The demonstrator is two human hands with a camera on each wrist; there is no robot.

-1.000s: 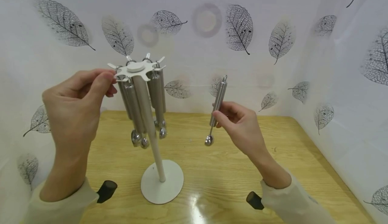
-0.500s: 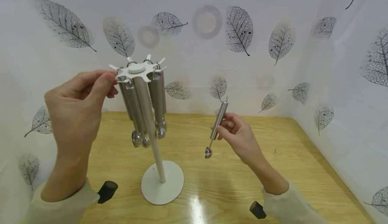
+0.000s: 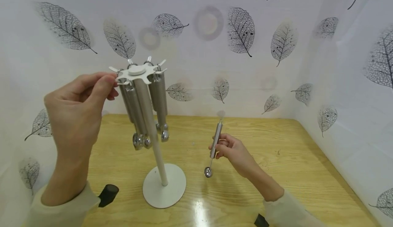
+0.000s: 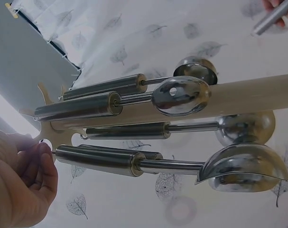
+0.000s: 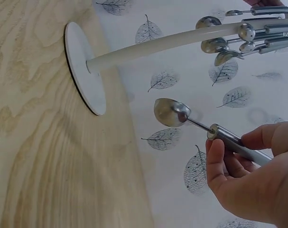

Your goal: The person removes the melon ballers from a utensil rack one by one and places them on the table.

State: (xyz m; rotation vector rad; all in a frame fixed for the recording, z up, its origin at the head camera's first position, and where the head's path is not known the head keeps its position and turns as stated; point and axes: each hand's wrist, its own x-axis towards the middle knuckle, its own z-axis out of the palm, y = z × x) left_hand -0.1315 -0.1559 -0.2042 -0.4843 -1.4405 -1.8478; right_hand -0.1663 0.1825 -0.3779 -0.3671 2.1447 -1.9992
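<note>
In the head view my left hand [image 3: 75, 109] pinches one hook at the edge of the star-shaped white top [image 3: 136, 71] of a utensil stand [image 3: 159, 164]. Several steel scoops with tube handles [image 3: 159, 95] hang by rings from its other hooks, bowls down. The left wrist view shows their bowls close up, one oval with a small hole [image 4: 181, 96]. My right hand [image 3: 234, 155] holds a steel melon baller [image 3: 216, 141] by its handle between thumb and fingers, right of the stand. Its round bowl [image 5: 171, 112] points down, above the table.
The stand's round white base [image 3: 172, 196] rests on a light wood table [image 3: 276, 172]. White cloth with a leaf print [image 3: 196, 49] hangs behind the table and on both sides. Black wrist-worn pieces [image 3: 108, 195] stick out from both sleeves.
My right hand has lowered the melon baller toward the table and brought it slightly nearer to me. The left hand keeps its pinch on the stand's top, which has not visibly turned.
</note>
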